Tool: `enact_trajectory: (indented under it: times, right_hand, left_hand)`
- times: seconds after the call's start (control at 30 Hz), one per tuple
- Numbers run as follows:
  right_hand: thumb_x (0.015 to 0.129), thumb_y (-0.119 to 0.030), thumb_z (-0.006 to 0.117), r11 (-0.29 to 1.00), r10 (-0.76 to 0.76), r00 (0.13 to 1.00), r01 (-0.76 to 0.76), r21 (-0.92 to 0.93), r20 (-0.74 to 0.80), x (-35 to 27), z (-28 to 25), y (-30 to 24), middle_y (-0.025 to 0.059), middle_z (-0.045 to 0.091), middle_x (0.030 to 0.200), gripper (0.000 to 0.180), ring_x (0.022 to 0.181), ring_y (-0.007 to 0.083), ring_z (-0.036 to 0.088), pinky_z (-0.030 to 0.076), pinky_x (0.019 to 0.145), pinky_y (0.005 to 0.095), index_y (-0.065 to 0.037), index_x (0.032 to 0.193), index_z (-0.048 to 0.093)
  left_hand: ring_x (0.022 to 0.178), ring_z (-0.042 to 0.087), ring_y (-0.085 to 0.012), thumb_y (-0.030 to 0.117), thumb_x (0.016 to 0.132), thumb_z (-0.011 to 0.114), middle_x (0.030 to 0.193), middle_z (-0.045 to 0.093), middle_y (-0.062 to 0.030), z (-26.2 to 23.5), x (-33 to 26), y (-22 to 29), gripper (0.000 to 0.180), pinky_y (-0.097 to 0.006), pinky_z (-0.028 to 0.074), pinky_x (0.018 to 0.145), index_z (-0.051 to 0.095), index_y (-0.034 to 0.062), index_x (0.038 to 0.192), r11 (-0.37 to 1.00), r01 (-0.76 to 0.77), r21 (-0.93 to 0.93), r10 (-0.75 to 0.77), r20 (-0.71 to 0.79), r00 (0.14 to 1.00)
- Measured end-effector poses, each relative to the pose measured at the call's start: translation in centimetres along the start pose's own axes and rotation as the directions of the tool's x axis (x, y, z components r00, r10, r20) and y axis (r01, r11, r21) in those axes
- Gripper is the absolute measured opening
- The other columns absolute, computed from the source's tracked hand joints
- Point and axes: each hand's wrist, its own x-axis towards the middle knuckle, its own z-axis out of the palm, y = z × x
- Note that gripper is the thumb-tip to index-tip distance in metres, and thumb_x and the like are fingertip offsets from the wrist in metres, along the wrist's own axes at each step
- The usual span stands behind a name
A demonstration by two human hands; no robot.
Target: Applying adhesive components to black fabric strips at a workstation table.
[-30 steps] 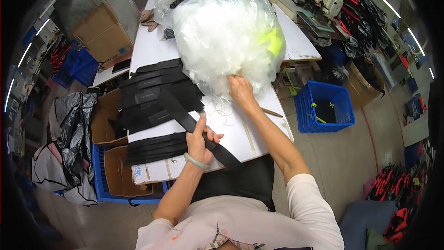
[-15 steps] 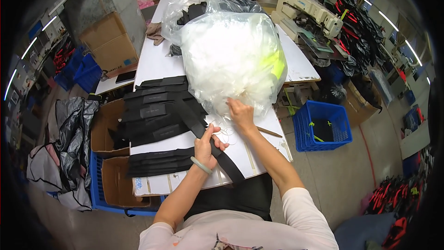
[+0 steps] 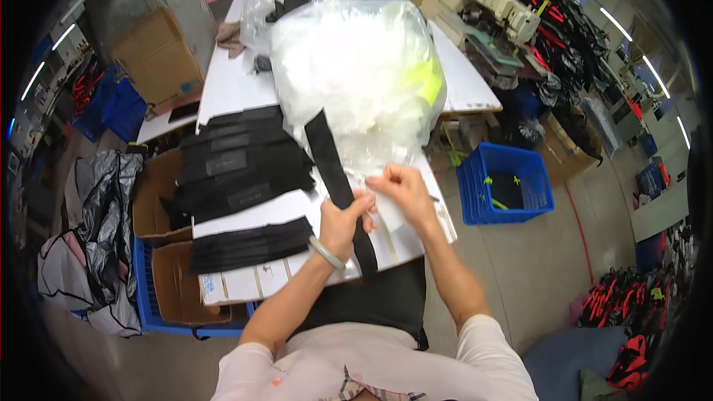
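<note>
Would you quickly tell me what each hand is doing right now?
Left hand: closed on the black strap.
Right hand: fingers curled, pinching something small and pale beside the strap; cannot tell what.

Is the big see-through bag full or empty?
Full. The clear plastic bag bulges round with white stuff on the table, behind the black strap in the left hand.

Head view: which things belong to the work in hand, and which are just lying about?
In hand:
- black strap, held by left hand
- small clear bag at right hand
- stacks of black straps
- big bag of clear bags

Lying about:
- blue crate
- sewing machine
- cardboard boxes
</note>
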Motion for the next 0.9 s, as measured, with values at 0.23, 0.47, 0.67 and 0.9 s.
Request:
enact_trajectory:
  times: [0.23, 0.47, 0.67, 0.9]
  right_hand:
    - [0.084, -0.008, 0.07, 0.917, -0.209, 0.955, 0.116, -0.382, -0.212, -5.2, 2.1, 0.4, 0.0062, 0.068, 0.077, 0.013, 0.069, 0.0083, 0.061, 0.047, 0.06, 0.0245, 0.003, 0.092, 0.068]
    - [0.086, -0.008, 0.068, 0.723, -0.534, 0.846, 0.443, -0.53, -0.021, -5.6, 2.9, -1.2, 0.0129, 0.07, 0.088, 0.012, 0.077, 0.0185, 0.07, 0.053, 0.065, 0.0279, 0.004, 0.09, 0.066]
    - [0.089, -0.008, 0.065, 0.906, -0.295, 0.951, 0.31, -0.288, 0.095, -7.0, 1.8, -3.4, 0.0127, 0.069, 0.08, 0.012, 0.073, 0.0201, 0.07, 0.053, 0.065, 0.0289, 0.004, 0.09, 0.064]
    - [0.088, -0.005, 0.067, 0.905, -0.313, 0.927, 0.357, -0.23, 0.209, -7.7, 2.7, -3.9, 0.0111, 0.069, 0.08, 0.015, 0.075, 0.0163, 0.069, 0.053, 0.066, 0.0272, 0.005, 0.097, 0.06]
  left_hand:
    - [0.051, 0.056, -0.0141, 0.008, 0.086, 0.067, 0.073, 0.063, -0.0102, -0.8, -0.8, -1.5, 0.017, -0.032, 0.055, 0.054, 0.059, -0.0037, 0.094, 0.994, -0.027, -0.104, 0.009, -0.174, 0.985]
    - [0.051, 0.055, -0.0141, 0.009, 0.083, 0.071, 0.073, 0.061, -0.0072, -0.5, -2.2, -0.3, 0.018, -0.031, 0.054, 0.054, 0.06, -0.002, 0.092, 0.993, -0.082, -0.086, 0.085, 0.035, 0.996]
    - [0.049, 0.053, -0.0133, 0.008, 0.083, 0.071, 0.072, 0.061, -0.0085, -1.5, -3.1, 1.0, 0.014, -0.029, 0.052, 0.051, 0.061, -0.0012, 0.086, 0.986, -0.005, -0.166, 0.04, 0.207, 0.978]
    - [0.05, 0.056, -0.0129, 0.005, 0.082, 0.07, 0.071, 0.064, -0.0077, -0.7, -5.2, 1.1, 0.01, -0.026, 0.05, 0.048, 0.064, -0.0016, 0.086, 0.984, -0.123, -0.132, 0.13, 0.048, 0.99]
